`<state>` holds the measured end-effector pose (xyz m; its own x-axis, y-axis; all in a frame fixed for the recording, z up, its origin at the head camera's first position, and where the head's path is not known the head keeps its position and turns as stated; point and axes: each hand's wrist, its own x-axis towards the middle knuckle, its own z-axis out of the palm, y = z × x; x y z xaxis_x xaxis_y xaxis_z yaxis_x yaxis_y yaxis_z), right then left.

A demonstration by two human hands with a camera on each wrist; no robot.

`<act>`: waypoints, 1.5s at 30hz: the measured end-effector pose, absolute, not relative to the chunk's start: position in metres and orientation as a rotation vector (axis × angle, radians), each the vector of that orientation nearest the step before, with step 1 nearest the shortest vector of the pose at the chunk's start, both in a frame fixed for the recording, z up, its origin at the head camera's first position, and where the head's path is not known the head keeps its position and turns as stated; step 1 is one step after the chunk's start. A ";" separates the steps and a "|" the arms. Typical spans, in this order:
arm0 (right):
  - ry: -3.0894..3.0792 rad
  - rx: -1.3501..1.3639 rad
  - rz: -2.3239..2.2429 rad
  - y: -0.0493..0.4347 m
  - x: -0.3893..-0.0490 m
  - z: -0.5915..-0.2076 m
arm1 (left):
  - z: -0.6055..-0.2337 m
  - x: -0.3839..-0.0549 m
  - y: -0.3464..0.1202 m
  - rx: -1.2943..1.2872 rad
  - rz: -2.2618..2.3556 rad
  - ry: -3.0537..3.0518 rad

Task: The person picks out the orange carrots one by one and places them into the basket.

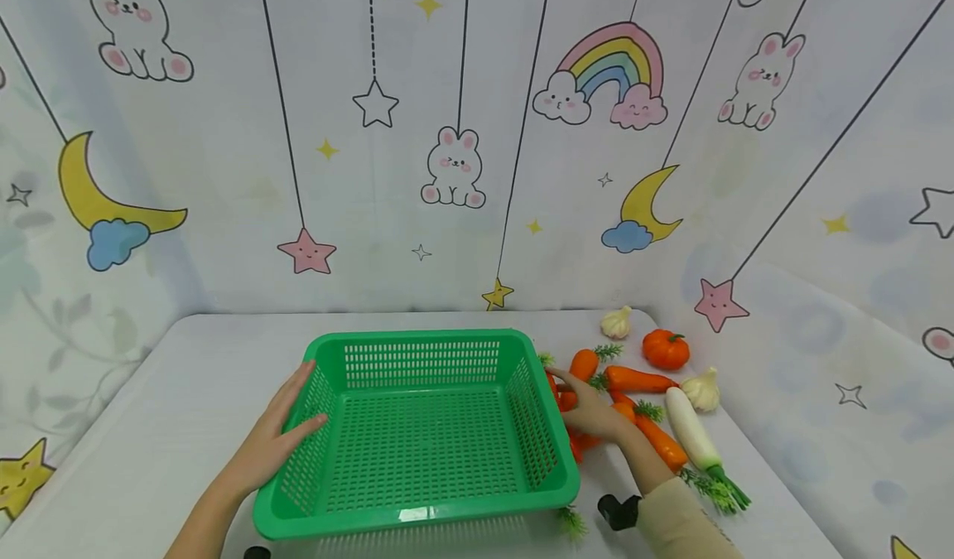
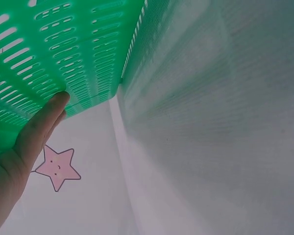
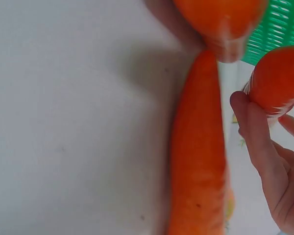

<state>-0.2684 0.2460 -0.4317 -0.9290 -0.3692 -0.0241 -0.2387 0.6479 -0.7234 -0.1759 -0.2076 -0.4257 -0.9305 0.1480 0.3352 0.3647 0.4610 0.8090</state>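
Note:
A green slotted plastic basket [image 1: 417, 337] stands in the middle of the white table. My left hand [image 1: 292, 414] rests with straight fingers against its left wall, thumb over the rim; the left wrist view shows a finger [image 2: 44, 122] lying on the green wall [image 2: 63, 49]. My right hand [image 1: 589, 410] is just right of the basket, over a pile of orange toy carrots [image 1: 641, 379]. In the right wrist view its fingers [image 3: 257, 132] pinch the end of one carrot [image 3: 277, 78], and a long carrot [image 3: 198, 147] lies beside them on the table.
Right of the carrots lie a white radish [image 1: 691, 435], a small orange pumpkin [image 1: 666, 349] and two garlic bulbs [image 1: 616, 322] [image 1: 702, 389]. Printed cloth walls close in the back and both sides. The table [image 1: 186, 377] shows bare white left of the basket.

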 end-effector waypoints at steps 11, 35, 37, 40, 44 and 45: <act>2.688 -0.482 -1.178 0.252 -0.266 -0.400 | -0.428 -0.175 -0.209 -0.432 -1.485 -2.482; 2.710 -0.534 -1.159 0.230 -0.258 -0.346 | -0.427 -0.175 -0.209 -0.419 -1.497 -2.487; 2.687 -0.538 -1.169 0.224 -0.259 -0.343 | -0.427 -0.175 -0.209 -0.419 -1.500 -2.487; 2.653 -0.550 -1.177 0.214 -0.260 -0.337 | -0.427 -0.175 -0.209 -0.423 -1.502 -2.483; 2.584 -0.595 -1.204 0.199 -0.262 -0.331 | -0.428 -0.175 -0.208 -0.429 -1.499 -2.480; 2.563 -0.609 -1.210 0.195 -0.262 -0.330 | -0.428 -0.175 -0.208 -0.430 -1.499 -2.480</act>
